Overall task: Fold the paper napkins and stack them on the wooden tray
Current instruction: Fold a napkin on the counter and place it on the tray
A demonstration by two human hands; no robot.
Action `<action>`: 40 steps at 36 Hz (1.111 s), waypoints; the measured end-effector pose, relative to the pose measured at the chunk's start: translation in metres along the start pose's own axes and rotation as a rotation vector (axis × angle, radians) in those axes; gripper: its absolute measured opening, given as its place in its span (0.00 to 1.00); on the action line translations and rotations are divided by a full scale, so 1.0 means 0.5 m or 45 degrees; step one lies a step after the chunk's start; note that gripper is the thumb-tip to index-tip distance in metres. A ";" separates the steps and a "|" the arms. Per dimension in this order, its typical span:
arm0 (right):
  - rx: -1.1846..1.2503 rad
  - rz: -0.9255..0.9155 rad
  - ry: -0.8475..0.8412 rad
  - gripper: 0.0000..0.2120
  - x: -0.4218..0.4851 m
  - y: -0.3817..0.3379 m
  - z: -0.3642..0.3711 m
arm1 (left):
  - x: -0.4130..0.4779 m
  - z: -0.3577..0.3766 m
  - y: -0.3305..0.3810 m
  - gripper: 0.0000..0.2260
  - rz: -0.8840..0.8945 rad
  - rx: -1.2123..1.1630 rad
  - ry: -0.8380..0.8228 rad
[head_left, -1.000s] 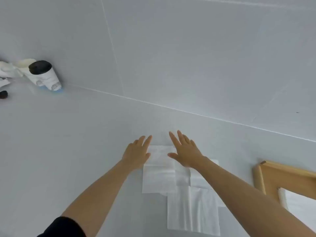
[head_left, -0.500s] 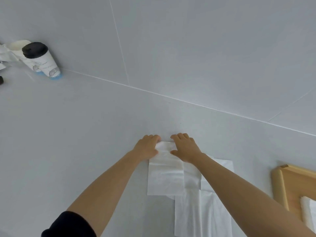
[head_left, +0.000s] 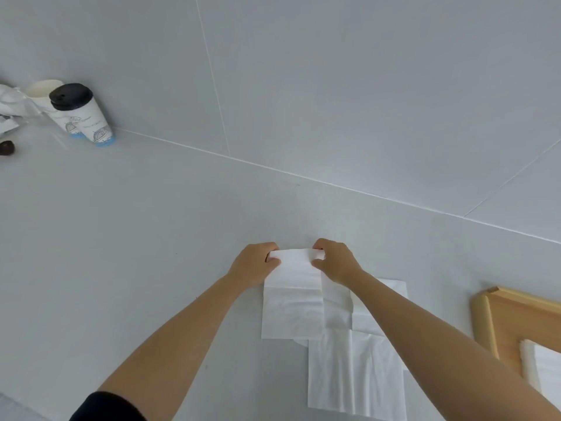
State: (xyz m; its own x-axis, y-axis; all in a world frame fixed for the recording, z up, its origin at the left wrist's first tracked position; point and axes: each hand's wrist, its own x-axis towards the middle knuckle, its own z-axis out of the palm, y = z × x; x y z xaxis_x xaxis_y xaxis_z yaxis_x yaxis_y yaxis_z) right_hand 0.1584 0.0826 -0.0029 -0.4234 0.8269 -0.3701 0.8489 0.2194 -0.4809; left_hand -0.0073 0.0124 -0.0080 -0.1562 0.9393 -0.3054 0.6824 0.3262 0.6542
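Observation:
A white paper napkin (head_left: 292,305) lies on the grey table, its far edge lifted off the surface. My left hand (head_left: 253,266) pinches the far left corner and my right hand (head_left: 335,262) pinches the far right corner. Under and beside it lie other white napkins: one (head_left: 355,378) nearer to me and one (head_left: 382,302) partly hidden by my right forearm. The wooden tray (head_left: 498,317) sits at the right edge, with a stack of folded napkins (head_left: 543,369) on it, cut off by the frame.
A paper cup with a black lid (head_left: 80,113) stands at the far left by the wall, with a second open cup (head_left: 41,92) and crumpled plastic behind it. A small dark object (head_left: 6,147) lies at the left edge. A grey wall rises behind the table.
Both hands went from flat and open over the napkin's far edge to closed on its two far corners, and that edge now lifts off the table.

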 end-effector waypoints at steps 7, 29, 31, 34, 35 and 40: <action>0.007 -0.164 0.056 0.08 -0.065 0.000 0.004 | -0.059 -0.007 -0.003 0.09 0.053 -0.052 -0.010; -0.610 -0.386 -0.437 0.19 -0.167 0.013 0.051 | -0.156 0.025 -0.040 0.19 0.005 0.310 -0.447; -0.609 -0.354 -0.404 0.23 -0.159 0.009 0.042 | -0.148 0.017 -0.038 0.19 -0.009 0.291 -0.384; -0.559 -0.315 -0.289 0.22 -0.148 0.004 0.030 | -0.136 0.008 -0.034 0.18 0.002 0.280 -0.222; -0.537 -0.303 -0.243 0.21 -0.144 0.003 0.028 | -0.132 0.008 -0.032 0.18 0.003 0.274 -0.166; -0.415 -0.206 -0.089 0.24 -0.128 0.008 0.039 | -0.115 0.022 -0.026 0.24 -0.004 0.302 -0.066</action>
State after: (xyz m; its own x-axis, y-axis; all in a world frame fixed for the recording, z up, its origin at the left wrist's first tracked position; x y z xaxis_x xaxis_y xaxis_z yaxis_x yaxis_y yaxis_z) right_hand 0.1827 0.0203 0.0035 -0.5713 0.7331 -0.3690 0.8207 0.5071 -0.2631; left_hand 0.0007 -0.0469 -0.0063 -0.1258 0.9298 -0.3459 0.8315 0.2890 0.4745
